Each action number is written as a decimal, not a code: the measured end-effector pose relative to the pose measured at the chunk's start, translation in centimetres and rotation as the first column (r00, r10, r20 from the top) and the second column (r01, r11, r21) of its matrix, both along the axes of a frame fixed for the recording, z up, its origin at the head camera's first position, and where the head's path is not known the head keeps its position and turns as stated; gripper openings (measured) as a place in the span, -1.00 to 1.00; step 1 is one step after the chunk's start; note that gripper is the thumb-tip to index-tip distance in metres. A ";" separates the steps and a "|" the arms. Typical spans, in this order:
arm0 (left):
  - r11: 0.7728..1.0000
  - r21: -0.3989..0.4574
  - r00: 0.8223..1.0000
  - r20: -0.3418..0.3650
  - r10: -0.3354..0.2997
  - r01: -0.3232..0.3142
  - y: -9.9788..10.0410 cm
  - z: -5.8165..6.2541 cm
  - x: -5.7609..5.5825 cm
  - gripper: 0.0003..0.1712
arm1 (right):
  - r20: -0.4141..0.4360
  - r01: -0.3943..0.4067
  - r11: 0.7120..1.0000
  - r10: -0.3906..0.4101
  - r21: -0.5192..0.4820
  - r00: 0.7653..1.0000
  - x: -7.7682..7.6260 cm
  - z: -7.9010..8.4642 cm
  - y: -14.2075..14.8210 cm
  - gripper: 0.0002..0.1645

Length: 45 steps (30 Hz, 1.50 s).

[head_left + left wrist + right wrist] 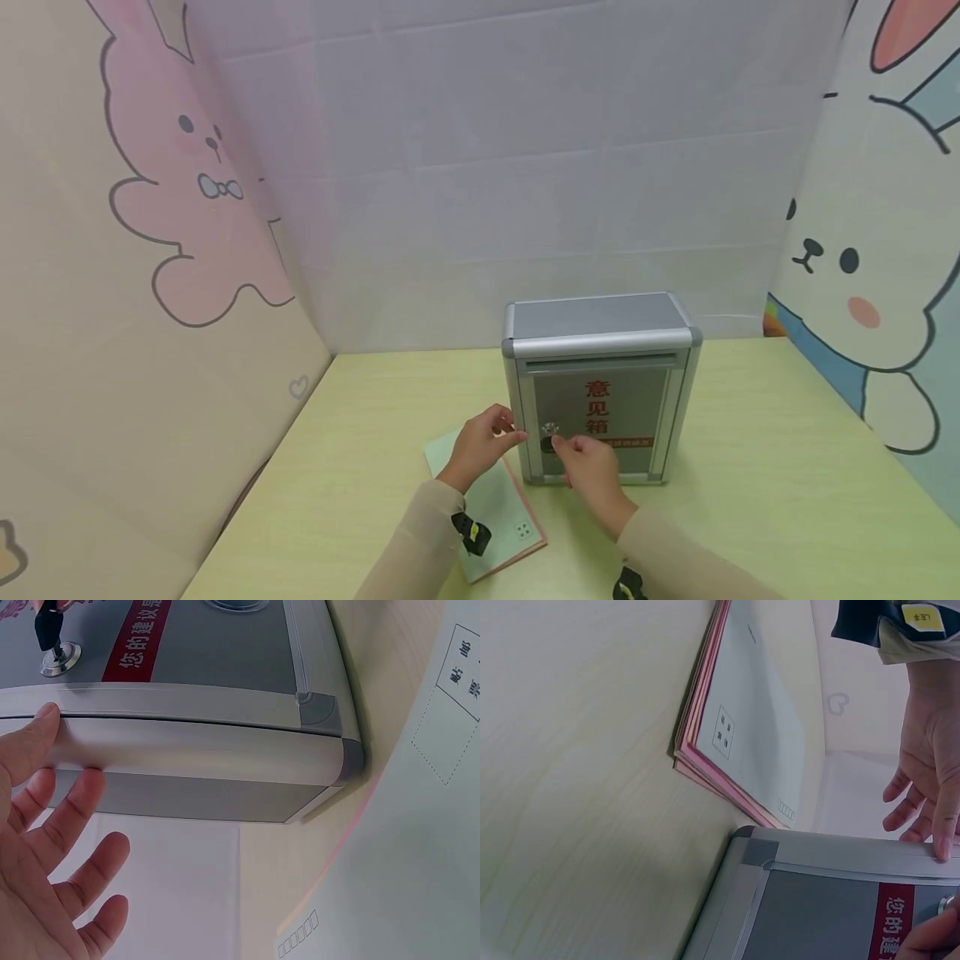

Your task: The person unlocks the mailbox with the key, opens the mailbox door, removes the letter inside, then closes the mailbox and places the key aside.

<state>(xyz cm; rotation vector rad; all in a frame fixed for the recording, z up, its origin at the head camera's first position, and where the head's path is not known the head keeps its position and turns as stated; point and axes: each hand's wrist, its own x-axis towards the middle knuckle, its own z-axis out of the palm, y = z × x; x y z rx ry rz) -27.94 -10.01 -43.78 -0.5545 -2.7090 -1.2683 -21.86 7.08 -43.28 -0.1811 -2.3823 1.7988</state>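
A grey metal suggestion box (600,321) stands upright on the table, red characters on its front door. My right hand (592,479) is at the lower left of that door, its fingertips pinching the black head of a key (49,626). In the left wrist view, the key stands in a round silver lock (61,660). My left hand (480,443) rests on the box's left side frame (225,750): the thumb lies at the front edge and the other fingers spread loosely along the side. The right wrist view shows only a few right fingertips (930,934) beside the lock.
A stack of pale green envelopes (495,508) with pink edges lies left of the box, partly under my left forearm. A slot (600,363) runs across the box's upper front. Cloth walls with printed rabbits (885,283) enclose the table (360,433) on three sides.
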 end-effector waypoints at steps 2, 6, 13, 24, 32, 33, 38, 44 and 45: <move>1.000 0.001 1.000 -0.002 -0.002 0.002 0.0 0.0 0.0 -0.76 | -0.006 -0.003 1.000 0.003 0.013 1.000 -0.1 0.0 0.2 -0.61; 1.000 0.001 1.000 -0.004 -0.014 0.014 0.1 -0.1 -0.1 -0.77 | -0.004 -0.012 0.999 0.012 0.032 1.000 -0.1 0.0 0.4 -0.62; 1.000 0.010 1.000 0.009 -0.020 0.020 0.1 -0.1 0.0 -0.77 | 0.008 -0.033 0.999 0.032 0.021 0.999 0.5 -0.3 0.5 -0.65; 0.999 0.041 1.000 0.016 -0.027 0.026 0.1 -0.1 -0.1 -0.77 | -0.018 -0.069 0.996 0.070 0.063 0.997 1.0 -1.2 1.5 -0.66; 0.998 0.058 0.999 0.035 -0.022 0.020 0.1 -0.2 -0.1 -0.77 | 0.084 -0.156 0.967 0.142 0.202 0.986 0.8 -2.2 2.7 -0.68; 0.998 0.059 0.999 0.036 -0.021 0.019 0.1 -0.2 -0.1 -0.77 | 0.097 -0.169 0.959 0.150 0.227 0.984 0.8 -2.3 2.9 -0.67; 0.998 0.061 0.999 0.045 -0.020 0.017 0.2 -0.2 0.0 -0.78 | 0.153 -0.232 0.917 0.191 0.325 0.970 0.7 -2.7 3.5 -0.57; 0.998 0.059 0.999 0.044 -0.018 0.015 0.2 -0.1 0.1 -0.77 | 0.247 -0.330 0.833 0.240 0.444 0.939 0.8 -3.3 4.0 -0.49; 0.998 0.060 0.999 0.044 -0.018 0.015 0.2 -0.2 0.1 -0.77 | 0.265 -0.351 0.814 0.250 0.464 0.931 0.9 -3.3 4.0 -0.50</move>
